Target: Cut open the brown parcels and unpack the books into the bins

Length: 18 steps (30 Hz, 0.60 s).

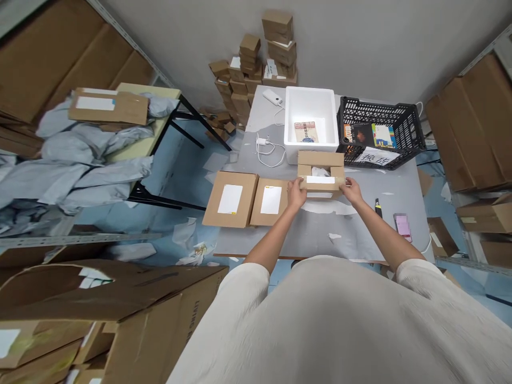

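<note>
A small cardboard box (pixel 320 186) stands on the grey table in front of me, its flaps partly raised and some white stuffing (pixel 320 172) showing inside. White label strips run along its near side. My left hand (pixel 296 194) grips the box's near left corner, and my right hand (pixel 352 191) pinches the near right corner. Just left of it lie two closed cardboard boxes with white labels, a smaller box (pixel 272 201) and a larger box (pixel 232 200). My left hand overlaps the smaller one's right edge in view.
Behind the box stand a white foam bin (pixel 290 106) with a book inside and a black plastic crate (pixel 416 128) holding books. A cutter knife (pixel 378 208) and a phone (pixel 402 226) lie at right. A white cable (pixel 272 160) curls at left. Wrapped grey parcels (pixel 80 170) fill a side table.
</note>
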Motion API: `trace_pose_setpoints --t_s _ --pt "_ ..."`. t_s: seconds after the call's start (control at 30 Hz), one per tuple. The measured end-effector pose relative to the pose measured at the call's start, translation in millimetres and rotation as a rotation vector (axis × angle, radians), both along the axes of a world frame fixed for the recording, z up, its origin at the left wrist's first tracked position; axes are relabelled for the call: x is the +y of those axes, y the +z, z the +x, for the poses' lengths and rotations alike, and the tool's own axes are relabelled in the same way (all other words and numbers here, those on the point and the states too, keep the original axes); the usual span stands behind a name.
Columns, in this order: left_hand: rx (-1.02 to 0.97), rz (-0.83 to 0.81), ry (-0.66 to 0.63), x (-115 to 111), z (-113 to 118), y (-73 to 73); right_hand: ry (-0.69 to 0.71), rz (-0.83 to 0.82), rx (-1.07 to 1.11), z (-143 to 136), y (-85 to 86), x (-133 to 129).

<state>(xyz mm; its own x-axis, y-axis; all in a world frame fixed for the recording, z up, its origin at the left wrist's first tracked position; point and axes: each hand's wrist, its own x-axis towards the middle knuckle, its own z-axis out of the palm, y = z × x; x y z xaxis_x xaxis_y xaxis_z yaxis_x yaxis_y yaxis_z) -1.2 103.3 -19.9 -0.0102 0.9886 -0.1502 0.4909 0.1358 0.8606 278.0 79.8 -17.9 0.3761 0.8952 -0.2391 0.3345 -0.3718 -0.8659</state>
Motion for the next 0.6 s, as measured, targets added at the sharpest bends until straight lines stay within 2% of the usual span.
trace_pose_setpoints --t_s 0.17,0.37,0.5,0.6 --pt "0.001 0.016 -0.021 -10 8 9.9 -0.074 0.002 -0.05 3 10.5 -12" --pt "-0.017 0.027 -0.037 -27 20 23.9 -0.08 0.063 -0.033 13 21.8 -33" --pt "-0.004 0.051 -0.035 -41 35 31.7 -0.1 0.099 -0.001 29 25.9 -46" --pt "0.008 0.083 -0.04 -53 56 37.4 -0.108 0.111 0.006 50 29.1 -60"
